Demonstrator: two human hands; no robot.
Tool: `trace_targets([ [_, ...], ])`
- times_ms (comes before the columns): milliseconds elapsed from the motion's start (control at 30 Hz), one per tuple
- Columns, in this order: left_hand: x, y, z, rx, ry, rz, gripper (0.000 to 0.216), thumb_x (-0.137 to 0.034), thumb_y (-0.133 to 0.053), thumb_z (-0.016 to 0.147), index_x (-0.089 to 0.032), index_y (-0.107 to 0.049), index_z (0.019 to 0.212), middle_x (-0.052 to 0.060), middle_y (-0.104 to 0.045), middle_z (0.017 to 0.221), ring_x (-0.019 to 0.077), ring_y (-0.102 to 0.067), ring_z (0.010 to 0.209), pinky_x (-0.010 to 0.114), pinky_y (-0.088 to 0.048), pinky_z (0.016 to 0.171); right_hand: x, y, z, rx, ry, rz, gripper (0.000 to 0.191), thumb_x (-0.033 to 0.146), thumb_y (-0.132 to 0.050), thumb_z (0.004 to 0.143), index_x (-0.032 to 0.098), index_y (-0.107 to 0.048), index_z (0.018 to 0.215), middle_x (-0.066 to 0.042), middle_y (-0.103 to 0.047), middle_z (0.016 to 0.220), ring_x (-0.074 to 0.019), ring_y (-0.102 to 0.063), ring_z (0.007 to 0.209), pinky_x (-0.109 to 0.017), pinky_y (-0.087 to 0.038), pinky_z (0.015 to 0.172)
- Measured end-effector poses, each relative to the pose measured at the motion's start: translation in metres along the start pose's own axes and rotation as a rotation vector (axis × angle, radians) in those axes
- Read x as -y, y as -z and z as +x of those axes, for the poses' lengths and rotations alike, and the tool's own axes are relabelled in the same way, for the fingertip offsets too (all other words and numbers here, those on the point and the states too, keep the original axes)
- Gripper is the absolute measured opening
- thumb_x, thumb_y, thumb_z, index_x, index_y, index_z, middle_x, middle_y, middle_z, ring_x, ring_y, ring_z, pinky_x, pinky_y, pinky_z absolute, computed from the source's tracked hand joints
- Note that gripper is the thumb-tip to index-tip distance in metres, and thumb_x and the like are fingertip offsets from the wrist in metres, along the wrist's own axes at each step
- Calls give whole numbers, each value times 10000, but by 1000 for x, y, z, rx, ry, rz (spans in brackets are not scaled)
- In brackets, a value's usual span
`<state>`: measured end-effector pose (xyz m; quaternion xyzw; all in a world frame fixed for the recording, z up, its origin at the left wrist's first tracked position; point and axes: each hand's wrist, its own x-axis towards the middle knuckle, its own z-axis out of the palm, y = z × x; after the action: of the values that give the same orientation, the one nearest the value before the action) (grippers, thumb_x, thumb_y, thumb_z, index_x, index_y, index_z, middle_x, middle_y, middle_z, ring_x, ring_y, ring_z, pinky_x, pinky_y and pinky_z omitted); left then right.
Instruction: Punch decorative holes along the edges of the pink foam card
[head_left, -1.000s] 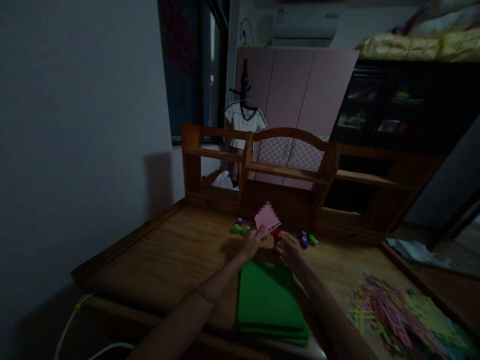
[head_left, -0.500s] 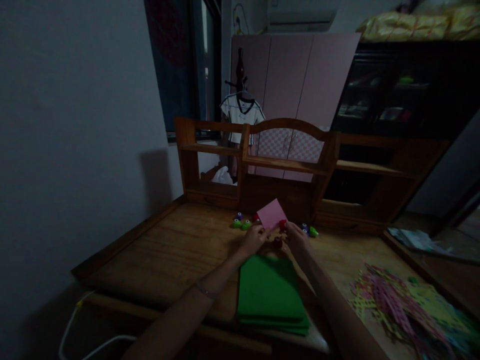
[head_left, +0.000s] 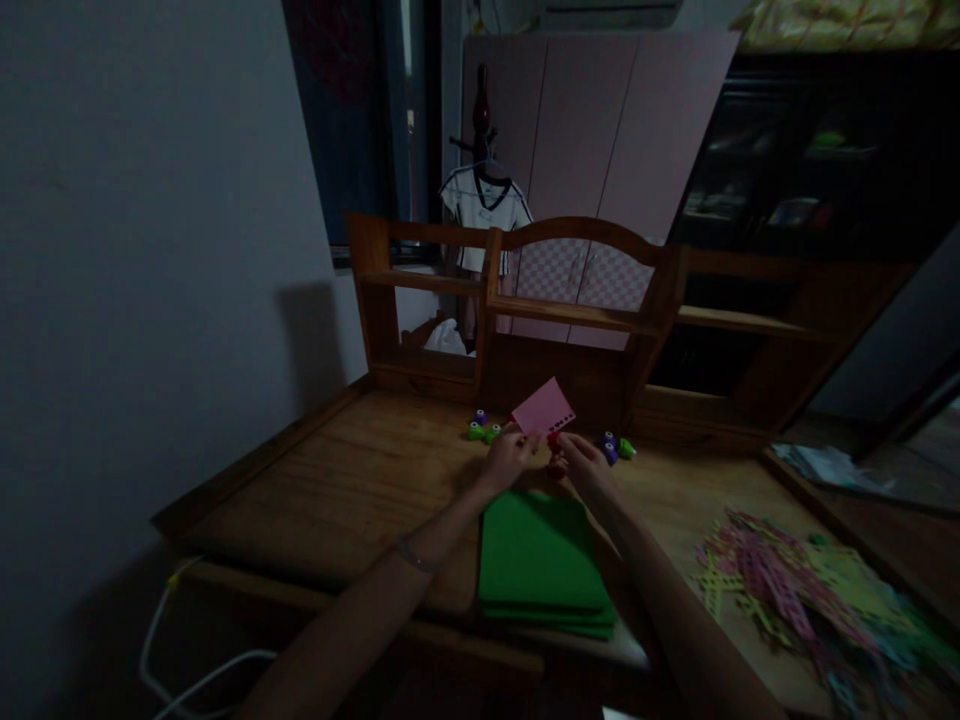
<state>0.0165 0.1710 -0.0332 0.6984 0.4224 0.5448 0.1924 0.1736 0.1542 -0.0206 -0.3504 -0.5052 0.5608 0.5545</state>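
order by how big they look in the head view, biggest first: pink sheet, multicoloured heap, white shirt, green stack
Multicoloured heap
Green stack
White shirt
Pink sheet
The shirt hangs farther back, so this ranks apparent size only.

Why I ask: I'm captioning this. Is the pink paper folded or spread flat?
Spread flat: the pink paper shows one broad face in the left hand, a row of dark spots along its edge. No fold shows.

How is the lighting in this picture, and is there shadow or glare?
Head view: dim overall, dark shadow on the wall, faint glare on the desk near the green sheets; same head view: red piece in the right hand unclear, small and dim.
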Motion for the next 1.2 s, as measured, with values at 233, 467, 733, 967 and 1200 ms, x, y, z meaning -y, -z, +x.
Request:
trace_targets([
  [233,-6,3,-1,-13,-82,27,352,-408,-431,914,-158,-646,789,51,-642,822,166,-557,820,270,-414,755,-4,3,1,5,3,-25,309,474,-697,706,221,-659,879,-20,-610,789,-132,-541,613,-241,-408,541],
  [467,-7,5,-1,37,-79,-64,326,-368,-446,912,-144,-681,872,76,-659,960,177,-577,873,283,-423,799,-10,8,8,-69,9,-28,292,469,-701,704,222,-657,853,-25,-602,802,-154,-559,650,-252,-435,562],
  [733,-1,2,-2,129,-2,-94,367,-391,-401,927,-131,-652,868,67,-631,878,168,-558,809,284,-429,772,-10,5,3,38,-52,-43,263,448,-703,712,220,-656,834,-7,-598,758,-132,-556,620,-239,-430,572],
  [967,5,-2,-1,175,34,-78,357,-406,-368,935,-162,-628,914,61,-606,908,184,-543,895,312,-427,854,-12,1,1,10,-10,-166,332,453,-728,682,211,-658,898,-29,-634,835,-135,-560,620,-255,-444,590],
  [1200,9,-3,-2,180,48,-89,352,-417,-378,930,-165,-623,926,69,-603,909,193,-537,916,334,-418,895,-8,0,-3,26,64,-247,339,448,-730,694,191,-649,900,-26,-631,819,-141,-551,634,-253,-439,596],
])
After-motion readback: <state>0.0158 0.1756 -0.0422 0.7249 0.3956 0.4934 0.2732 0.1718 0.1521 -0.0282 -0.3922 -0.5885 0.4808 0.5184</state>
